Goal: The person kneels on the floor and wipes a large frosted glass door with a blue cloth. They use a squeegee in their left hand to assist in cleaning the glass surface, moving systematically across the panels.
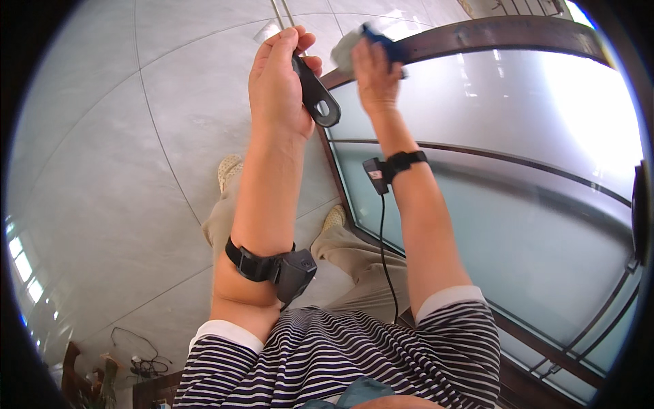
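Note:
My left hand is closed around a long-handled tool. Its black handle has a hanging hole at the near end, and two thin pale rods run from it past the upper edge. The tool's far end is out of view. Farther right, my right hand is closed on a blue and pale grey cloth, blurred by motion. That cloth lies at the dark wooden top rail of a glass-panelled piece. Its exact contact with the rail is hard to make out.
Frosted glass with dark bars fills the right side. Grey floor tiles spread to the left. A tangled black cable and brown wooden pieces lie at lower left. Black devices are strapped to both my arms, with a cord hanging from one.

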